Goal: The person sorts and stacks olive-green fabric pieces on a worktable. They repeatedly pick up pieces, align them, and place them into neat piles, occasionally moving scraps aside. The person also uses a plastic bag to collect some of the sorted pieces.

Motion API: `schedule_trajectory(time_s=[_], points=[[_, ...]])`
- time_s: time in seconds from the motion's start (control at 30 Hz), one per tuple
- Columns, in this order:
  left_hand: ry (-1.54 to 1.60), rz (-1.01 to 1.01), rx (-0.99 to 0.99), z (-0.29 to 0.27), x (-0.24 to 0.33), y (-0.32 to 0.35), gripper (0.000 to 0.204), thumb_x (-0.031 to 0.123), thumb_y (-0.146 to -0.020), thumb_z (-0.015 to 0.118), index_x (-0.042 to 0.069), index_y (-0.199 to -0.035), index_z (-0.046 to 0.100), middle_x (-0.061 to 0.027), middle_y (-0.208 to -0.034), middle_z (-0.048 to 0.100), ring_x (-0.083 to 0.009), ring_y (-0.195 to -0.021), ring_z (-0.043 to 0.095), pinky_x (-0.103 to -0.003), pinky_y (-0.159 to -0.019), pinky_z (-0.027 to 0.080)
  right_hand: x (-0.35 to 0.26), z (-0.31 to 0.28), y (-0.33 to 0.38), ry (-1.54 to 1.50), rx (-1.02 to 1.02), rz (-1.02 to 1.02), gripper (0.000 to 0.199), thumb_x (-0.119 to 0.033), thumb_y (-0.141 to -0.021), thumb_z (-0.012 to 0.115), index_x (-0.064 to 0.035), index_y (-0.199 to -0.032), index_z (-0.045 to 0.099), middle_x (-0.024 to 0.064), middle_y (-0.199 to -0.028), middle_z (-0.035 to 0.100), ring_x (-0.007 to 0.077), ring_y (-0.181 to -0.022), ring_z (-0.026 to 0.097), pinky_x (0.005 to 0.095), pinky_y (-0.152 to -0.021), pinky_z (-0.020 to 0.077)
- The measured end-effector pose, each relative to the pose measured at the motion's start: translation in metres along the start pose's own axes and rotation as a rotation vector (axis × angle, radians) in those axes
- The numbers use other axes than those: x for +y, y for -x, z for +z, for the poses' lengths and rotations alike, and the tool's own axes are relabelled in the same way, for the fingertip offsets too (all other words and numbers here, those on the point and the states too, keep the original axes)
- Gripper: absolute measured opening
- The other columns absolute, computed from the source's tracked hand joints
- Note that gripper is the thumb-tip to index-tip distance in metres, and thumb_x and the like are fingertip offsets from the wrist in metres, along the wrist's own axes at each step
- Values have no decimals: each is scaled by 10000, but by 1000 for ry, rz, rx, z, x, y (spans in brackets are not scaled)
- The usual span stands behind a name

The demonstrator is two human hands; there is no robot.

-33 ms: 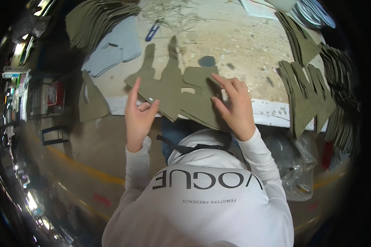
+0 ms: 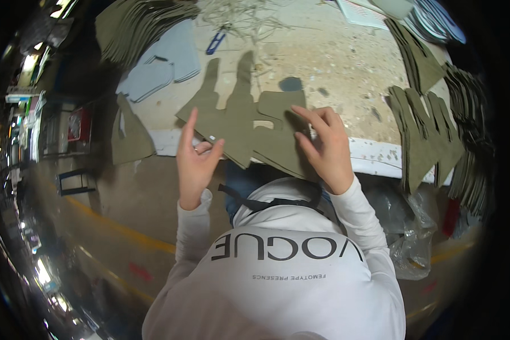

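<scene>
Flat olive-green cut fabric pieces (image 2: 232,122) lie at the table's near edge, with two long strips pointing away from me and a small gap near the middle. My left hand (image 2: 197,161) is at their left lower edge, index finger and thumb stretched apart, other fingers curled; a ring shows on it. Over the right part of the fabric, my right hand (image 2: 330,147) has its fingers spread, the fingertips at or just above the cloth. Neither hand visibly grips anything. A small white spot (image 2: 212,137) shows by the left thumb.
Thread snips with a blue handle (image 2: 215,42) lie beyond the fabric, near tangled cord scraps (image 2: 249,20). Stacked olive pieces (image 2: 144,28) and light blue templates (image 2: 153,79) are at far left. More olive stacks (image 2: 422,136) hang over the right edge. Below sits a clear plastic bag (image 2: 411,249).
The whole view has shifted slightly, so everything on the table sits a little further right. Both hands keep nearly the same pose over the fabric.
</scene>
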State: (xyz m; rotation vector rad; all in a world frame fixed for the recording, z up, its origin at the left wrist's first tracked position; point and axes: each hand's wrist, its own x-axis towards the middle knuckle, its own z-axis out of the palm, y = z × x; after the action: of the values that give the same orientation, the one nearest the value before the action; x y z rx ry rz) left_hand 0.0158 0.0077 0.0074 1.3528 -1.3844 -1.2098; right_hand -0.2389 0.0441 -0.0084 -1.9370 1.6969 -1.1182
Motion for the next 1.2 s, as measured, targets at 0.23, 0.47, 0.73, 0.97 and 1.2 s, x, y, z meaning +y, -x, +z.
schedule_trajectory(time_s=[0.23,0.47,0.73,0.97,1.2], points=[[161,15,70,3,-24,15,775,-151,-832,617,38,-1509,293,-136,-1435,410,-146,-963,621,-199,-728,515,1,8,-1,-505,-103,218,421,64,-843,628,-52,-1247,640,96,-1182,564,180,-979,591,267,-807,480],[185,25,134,-13,-12,7,749,-163,-830,603,28,-1497,321,-125,-1289,563,-77,-843,589,-175,-683,466,-1,7,3,-365,-197,311,460,-5,-832,694,-75,-1282,627,102,-1205,551,133,-993,559,228,-795,464],[221,-29,157,-18,-17,7,722,-153,-835,604,9,-1486,338,-129,-1290,568,-62,-826,587,-171,-652,452,-12,8,-4,47,-11,151,683,-24,-722,760,-138,-1359,542,130,-1045,548,264,-829,546,341,-764,477],[252,149,229,-48,19,-2,640,-69,-851,602,-50,-1450,376,-139,-1443,436,-102,-1002,579,-196,-812,455,-12,7,-9,73,-16,183,728,13,-712,739,-169,-1379,512,149,-1050,547,267,-848,563,350,-743,487],[293,290,319,-64,86,-32,599,-26,-866,609,-61,-1428,402,-171,-1415,451,-198,-1248,496,-299,-1044,402,-24,21,-1,-55,-7,218,666,47,-763,653,-162,-1379,513,152,-1032,549,271,-808,568,337,-737,497]])
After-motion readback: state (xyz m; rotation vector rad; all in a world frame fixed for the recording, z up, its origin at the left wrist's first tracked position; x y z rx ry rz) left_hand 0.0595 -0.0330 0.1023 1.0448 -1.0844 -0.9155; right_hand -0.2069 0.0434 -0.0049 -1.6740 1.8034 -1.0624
